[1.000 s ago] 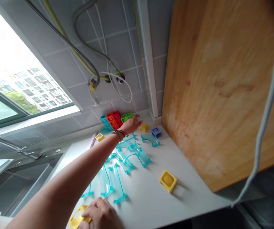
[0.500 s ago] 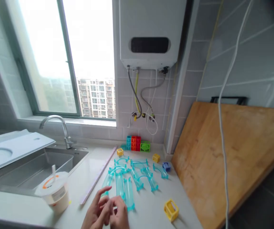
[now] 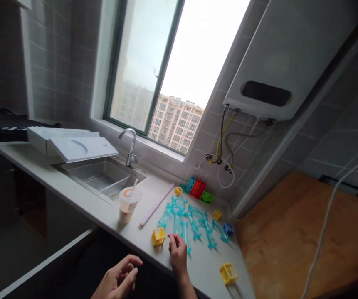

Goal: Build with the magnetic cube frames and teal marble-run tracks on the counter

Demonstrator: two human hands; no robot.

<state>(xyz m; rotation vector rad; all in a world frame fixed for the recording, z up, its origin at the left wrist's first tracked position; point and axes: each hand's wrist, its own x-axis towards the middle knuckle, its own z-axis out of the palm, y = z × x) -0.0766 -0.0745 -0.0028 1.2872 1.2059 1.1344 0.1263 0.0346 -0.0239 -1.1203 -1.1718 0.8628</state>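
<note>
My right hand (image 3: 176,251) rests on the white counter (image 3: 110,214) near its front edge, fingers bent and nothing visibly in them. Its fingertips lie by the near end of several clear teal track pieces (image 3: 194,221). A yellow cube frame (image 3: 159,236) stands just left of that hand. My left hand (image 3: 118,279) hovers lower, off the counter's front edge, fingers loosely apart and empty. A stack of blue, red and green blocks (image 3: 197,189) stands at the wall.
Another yellow frame (image 3: 228,273) lies at the near right; small yellow (image 3: 217,214) and blue (image 3: 228,229) blocks sit by the tracks. A lidded cup with straw (image 3: 128,204), a pale strip (image 3: 156,203), a sink (image 3: 104,176) and a large wooden board (image 3: 306,236) surround them.
The view has pulled back and swung left. My hands have parted: the right now lies on the counter, the left has dropped below the edge. A yellow cube frame now stands by the right hand.
</note>
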